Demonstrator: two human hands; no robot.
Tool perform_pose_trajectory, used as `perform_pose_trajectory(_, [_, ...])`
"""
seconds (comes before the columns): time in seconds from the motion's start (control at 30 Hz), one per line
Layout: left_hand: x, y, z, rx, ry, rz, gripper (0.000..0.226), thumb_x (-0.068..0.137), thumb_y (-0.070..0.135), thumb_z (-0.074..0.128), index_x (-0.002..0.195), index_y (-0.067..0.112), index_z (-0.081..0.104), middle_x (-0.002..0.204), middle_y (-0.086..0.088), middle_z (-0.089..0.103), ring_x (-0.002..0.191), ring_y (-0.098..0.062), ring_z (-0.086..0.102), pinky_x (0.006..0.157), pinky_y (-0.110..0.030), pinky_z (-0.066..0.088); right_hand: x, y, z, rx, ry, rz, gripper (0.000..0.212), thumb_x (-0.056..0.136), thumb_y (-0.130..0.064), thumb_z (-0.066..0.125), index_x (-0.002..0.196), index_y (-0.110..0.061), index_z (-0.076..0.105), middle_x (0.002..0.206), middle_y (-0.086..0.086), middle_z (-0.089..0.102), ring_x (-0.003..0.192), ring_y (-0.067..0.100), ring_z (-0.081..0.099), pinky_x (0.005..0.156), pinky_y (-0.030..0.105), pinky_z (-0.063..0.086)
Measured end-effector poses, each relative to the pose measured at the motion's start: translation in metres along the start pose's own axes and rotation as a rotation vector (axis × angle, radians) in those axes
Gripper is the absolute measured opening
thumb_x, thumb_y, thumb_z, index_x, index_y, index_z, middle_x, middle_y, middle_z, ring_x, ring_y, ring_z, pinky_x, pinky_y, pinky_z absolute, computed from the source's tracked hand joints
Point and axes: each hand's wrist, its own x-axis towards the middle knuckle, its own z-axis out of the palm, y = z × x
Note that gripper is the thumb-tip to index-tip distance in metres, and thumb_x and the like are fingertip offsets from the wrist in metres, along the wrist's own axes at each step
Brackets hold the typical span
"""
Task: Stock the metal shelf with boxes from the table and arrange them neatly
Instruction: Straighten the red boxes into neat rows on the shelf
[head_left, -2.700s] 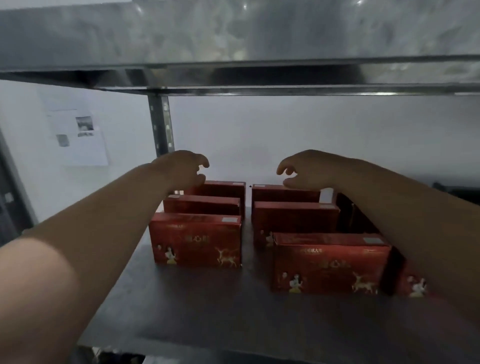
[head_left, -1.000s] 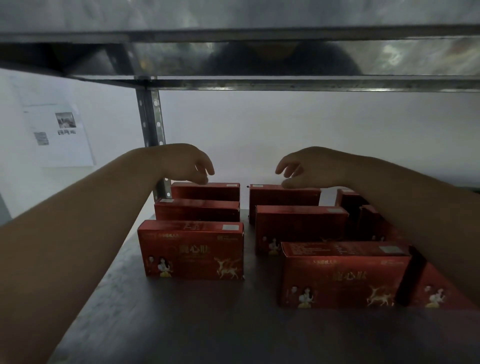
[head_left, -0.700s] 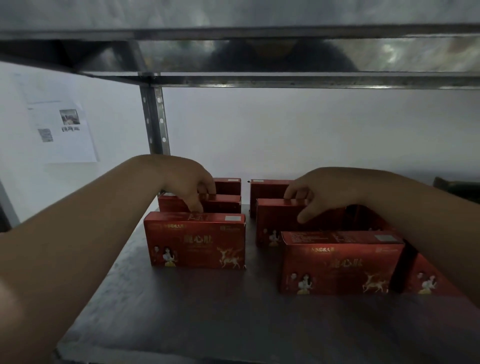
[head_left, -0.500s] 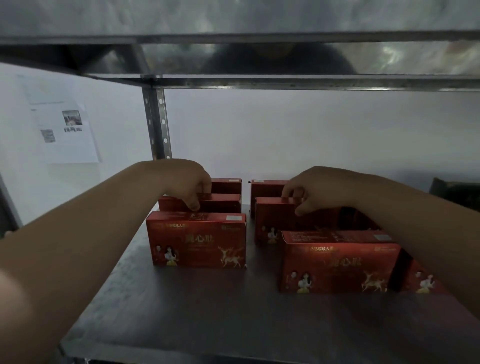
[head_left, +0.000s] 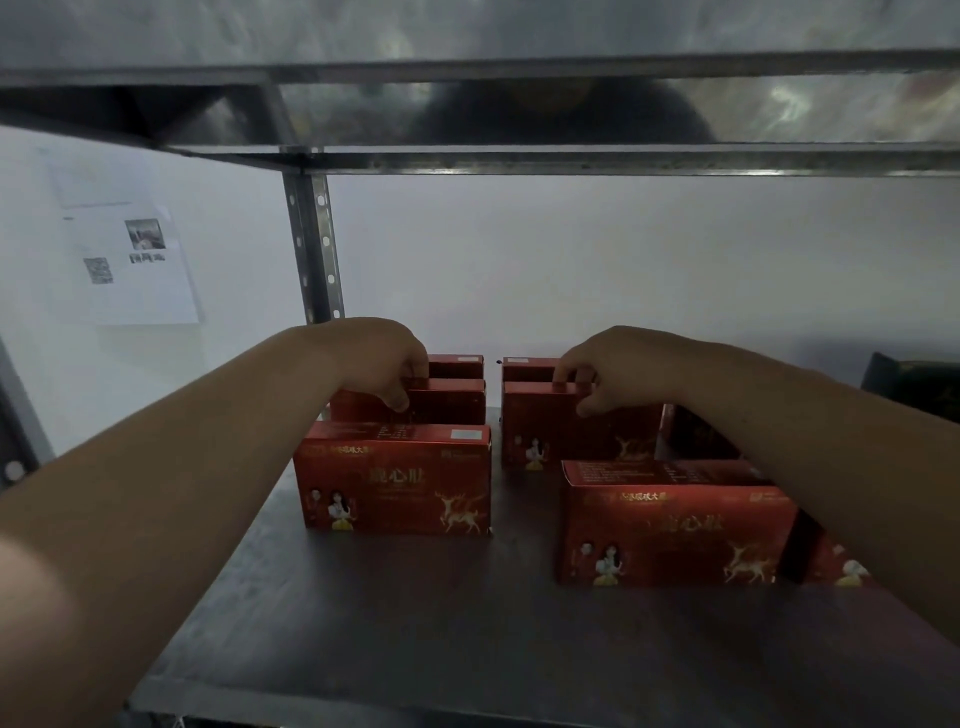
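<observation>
Several red boxes stand in rows on the dark metal shelf (head_left: 395, 634). In the left row my left hand (head_left: 382, 364) pinches the top edge of the middle box (head_left: 452, 405), behind the front left box (head_left: 395, 478). In the right row my right hand (head_left: 618, 369) pinches the top of the middle box (head_left: 545, 431), thumb on its front face and fingers over its back edge. The front right box (head_left: 675, 535) stands nearer to me and further right. Back boxes (head_left: 457, 365) show behind both hands.
The upper shelf (head_left: 519, 161) hangs low over the boxes. A perforated upright post (head_left: 314, 249) stands at the back left. More red boxes (head_left: 841, 566) sit behind my right forearm. A dark object (head_left: 909, 384) is at the far right. A paper sheet (head_left: 130, 260) hangs on the white wall.
Both hands came down from hovering over the back boxes and closed on the middle box of each row. The right middle box has shifted slightly to the left.
</observation>
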Motion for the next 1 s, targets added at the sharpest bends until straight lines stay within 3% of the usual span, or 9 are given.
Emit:
perform_pose_trajectory(0.3, [0.0033,-0.0008,0.0009,-0.009,-0.008,-0.015,0.048,0.079,0.033,0.079,0.124,0.028,0.063,0.114,0.007,0.061,0.098,-0.013,0.053,0.076,-0.03,0.04,-0.0011,0.0078,0.003,0.019,-0.001,0.008,0.046,0.082,-0.04,0.075,0.126,-0.037,0.06,0.112,-0.012,0.064,0.099,0.013,0.058,0.087,0.038,0.053])
perform_pose_trajectory(0.8, [0.005,-0.0028,0.0034,0.0,-0.012,-0.023,0.049,0.079,0.033,0.079,0.125,0.029,0.063,0.109,0.012,0.06,0.101,-0.014,0.056,0.086,-0.035,0.048,-0.0015,0.0049,0.003,-0.005,0.007,-0.01,0.047,0.083,-0.04,0.073,0.128,-0.035,0.06,0.112,-0.011,0.064,0.096,0.011,0.055,0.086,0.036,0.052])
perform_pose_trajectory(1.0, [0.0044,-0.0032,0.0044,0.0,-0.002,-0.028,0.051,0.079,0.034,0.079,0.127,0.029,0.061,0.111,0.01,0.06,0.102,-0.015,0.056,0.083,-0.032,0.046,-0.0026,0.0036,0.002,-0.002,0.005,-0.008,0.046,0.084,-0.039,0.073,0.128,-0.034,0.059,0.115,-0.008,0.063,0.096,0.012,0.054,0.085,0.035,0.051])
